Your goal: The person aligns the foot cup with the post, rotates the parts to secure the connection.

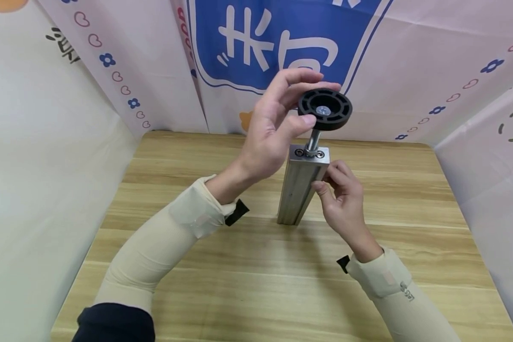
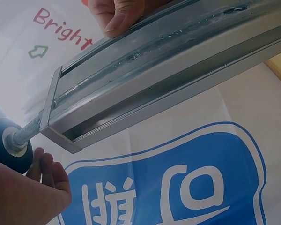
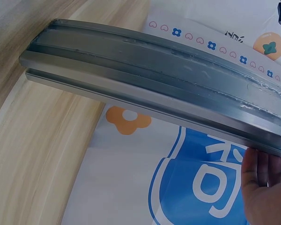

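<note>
I judge the black foot (image 1: 326,100) already fitted, by its threaded stem (image 1: 314,141), to the metal post (image 1: 301,185) upright on the surface (image 1: 239,266). My left hand (image 1: 271,128) grips the foot; my right hand (image 1: 344,197) pinches the post. Thread shows; whether tightening's left, I can't tell.

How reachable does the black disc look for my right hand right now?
Probably yes, if your right hand lets go of the metal post: the black disc stands above the post, and its right side looks uncovered, with your left hand on the left side.
</note>
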Demonstrator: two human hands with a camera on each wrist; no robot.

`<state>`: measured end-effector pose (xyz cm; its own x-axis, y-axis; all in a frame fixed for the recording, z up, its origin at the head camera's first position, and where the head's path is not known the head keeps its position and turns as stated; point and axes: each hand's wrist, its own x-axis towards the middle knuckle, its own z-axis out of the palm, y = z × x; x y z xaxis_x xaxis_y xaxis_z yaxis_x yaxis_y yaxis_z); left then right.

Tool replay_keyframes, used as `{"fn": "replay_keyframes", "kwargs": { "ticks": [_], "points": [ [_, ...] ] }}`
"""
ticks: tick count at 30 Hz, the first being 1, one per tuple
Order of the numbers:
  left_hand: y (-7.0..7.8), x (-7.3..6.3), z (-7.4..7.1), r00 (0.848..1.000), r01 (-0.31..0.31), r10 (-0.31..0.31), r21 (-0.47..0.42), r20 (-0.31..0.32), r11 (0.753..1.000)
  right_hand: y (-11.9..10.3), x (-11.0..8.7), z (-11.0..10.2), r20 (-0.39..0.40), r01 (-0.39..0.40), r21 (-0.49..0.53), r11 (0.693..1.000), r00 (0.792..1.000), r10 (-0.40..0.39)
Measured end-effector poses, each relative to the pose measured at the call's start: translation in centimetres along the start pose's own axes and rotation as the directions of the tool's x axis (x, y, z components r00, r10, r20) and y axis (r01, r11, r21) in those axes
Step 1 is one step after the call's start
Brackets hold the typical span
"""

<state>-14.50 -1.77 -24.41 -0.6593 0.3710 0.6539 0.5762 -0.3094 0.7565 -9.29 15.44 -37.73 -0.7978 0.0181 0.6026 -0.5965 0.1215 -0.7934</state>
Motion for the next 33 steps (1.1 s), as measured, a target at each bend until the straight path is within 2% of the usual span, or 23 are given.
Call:
{"fn": "replay_keyframes", "kwargs": {
  "ticks": [5,8,14,27,33],
  "points": [
    [-0.23,0.2,0.07,0.997,-0.052,0.057,0.106,-0.044,0.993,0.04,-0.06,-0.04,0.005,0.004,0.002,1.0,1.0,-0.004],
    [-0.23,0.37,0.15,0.992,-0.081,0.096,0.187,-0.076,0.979,0.1,-0.1,-0.08,0.009,0.011,0.007,1.0,1.0,-0.011],
    [0.1,0.41,0.41,0.988,-0.059,0.097,0.286,-0.122,0.956,0.23,-0.1,-0.17,0.008,0.03,0.027,0.999,1.0,-0.03],
    [-0.32,0.37,0.48,0.984,-0.072,0.117,0.304,-0.133,0.95,0.21,-0.14,-0.27,0.02,0.021,0.013,1.0,1.0,-0.021],
    [-0.42,0.28,0.52,0.984,-0.085,0.124,0.279,-0.125,0.957,0.17,-0.11,-0.26,0.02,0.02,0.016,1.0,1.0,-0.02]
  ]
}}
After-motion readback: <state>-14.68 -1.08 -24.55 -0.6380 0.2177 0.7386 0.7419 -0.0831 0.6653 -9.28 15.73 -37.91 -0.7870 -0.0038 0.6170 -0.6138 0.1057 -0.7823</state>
